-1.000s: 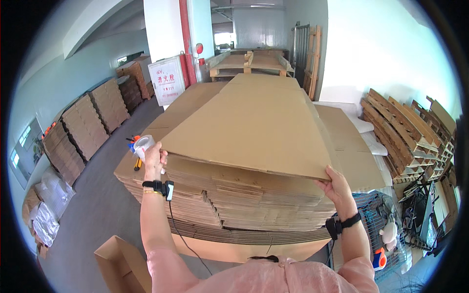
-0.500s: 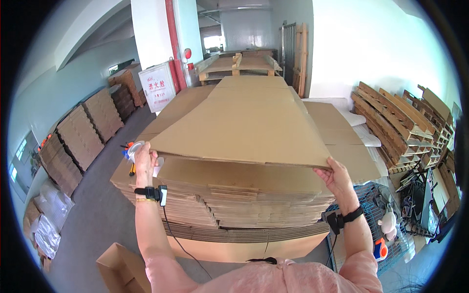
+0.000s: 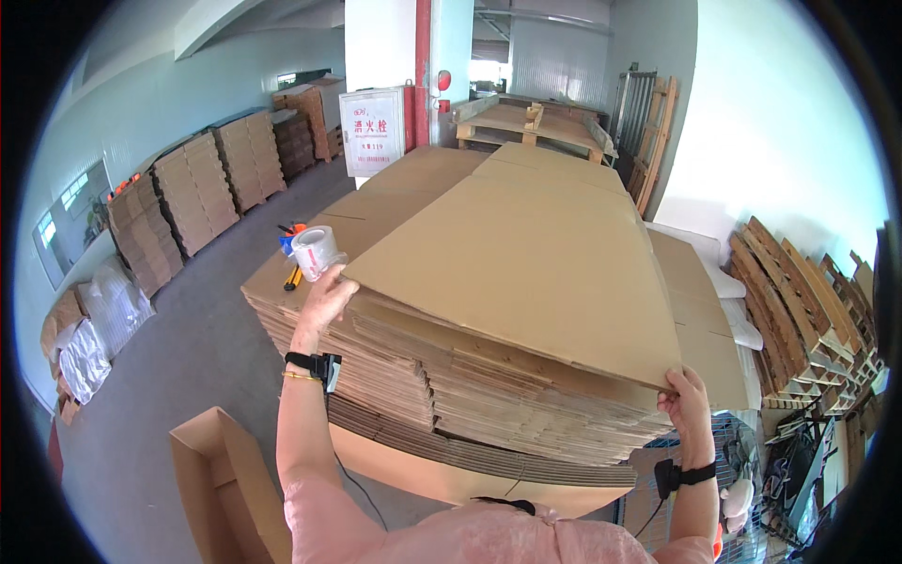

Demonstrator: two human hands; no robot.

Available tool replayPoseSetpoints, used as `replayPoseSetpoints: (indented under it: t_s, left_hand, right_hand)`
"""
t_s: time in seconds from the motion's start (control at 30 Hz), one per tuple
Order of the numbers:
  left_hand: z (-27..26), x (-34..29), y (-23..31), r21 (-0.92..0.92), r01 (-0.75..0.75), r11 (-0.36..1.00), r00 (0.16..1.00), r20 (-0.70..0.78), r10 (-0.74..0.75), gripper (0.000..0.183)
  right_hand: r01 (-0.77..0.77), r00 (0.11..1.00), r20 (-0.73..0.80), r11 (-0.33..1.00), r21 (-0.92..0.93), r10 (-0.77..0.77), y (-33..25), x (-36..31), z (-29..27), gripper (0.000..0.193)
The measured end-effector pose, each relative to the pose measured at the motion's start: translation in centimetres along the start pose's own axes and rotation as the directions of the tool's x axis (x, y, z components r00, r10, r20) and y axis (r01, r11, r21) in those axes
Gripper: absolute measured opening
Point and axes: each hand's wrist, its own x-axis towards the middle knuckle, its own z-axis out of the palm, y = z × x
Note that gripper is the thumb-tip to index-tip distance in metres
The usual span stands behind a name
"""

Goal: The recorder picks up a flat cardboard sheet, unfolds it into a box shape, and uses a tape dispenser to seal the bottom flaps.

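atop the cardboard stack (image 3: 550,404), you're pinching the top sheet (image 3: 517,254) by its near corners, left hand (image 3: 325,301) at the left, right hand (image 3: 688,404) at the right, the sheet lying ahead of both, neither hand clearly nearer, its long axis running away from you.

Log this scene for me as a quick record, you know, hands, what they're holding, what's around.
left hand: grips sheet's near left corner
right hand: grips sheet's near right corner
held: cardboard sheet, near edge raised
under sheet: cardboard stack
beyond left hand: tape roll
floor, left: open box
far right: wooden pallets
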Motion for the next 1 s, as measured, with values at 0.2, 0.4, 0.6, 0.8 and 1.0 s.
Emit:
replayPoseSetpoints:
  t_s: [0.2, 0.4, 0.6, 0.8, 1.0]
  left_hand:
    - [0.4, -0.9, -1.9, 0.540, -0.053, 0.840, 0.990, -0.079, 0.113, 0.058]
    - [0.3, 0.6, -3.0, 0.219, 0.023, 0.975, 0.983, -0.182, 0.018, 0.055]
    - [-1.1, 2.6, -4.5, 0.092, -0.075, 0.993, 0.987, -0.135, 0.087, 0.046]
    - [1.0, 3.2, -1.8, -0.154, -0.286, 0.946, 0.948, -0.188, 0.256, 0.027]
    - [2.8, 1.8, -2.4, -0.226, -0.326, 0.918, 0.940, -0.180, 0.290, 0.025]
  right_hand:
    - [0.031, 0.999, -0.025, 0.997, -0.073, -0.033, -0.7, -0.1, 1.3, 0.032]
    - [0.120, 0.991, -0.057, 0.993, -0.014, -0.120, -3.1, -1.2, 3.8, 0.036]
    - [0.162, 0.976, -0.132, 0.984, -0.076, -0.170, -5.4, 0.1, 5.3, 0.031]
    - [0.091, 0.974, -0.188, 0.977, -0.194, -0.128, -5.1, 0.0, 4.4, 0.020]
    - [-0.050, 0.802, -0.129, 0.151, -0.987, -0.583, 1.6, -2.4, 4.5, 0.039]
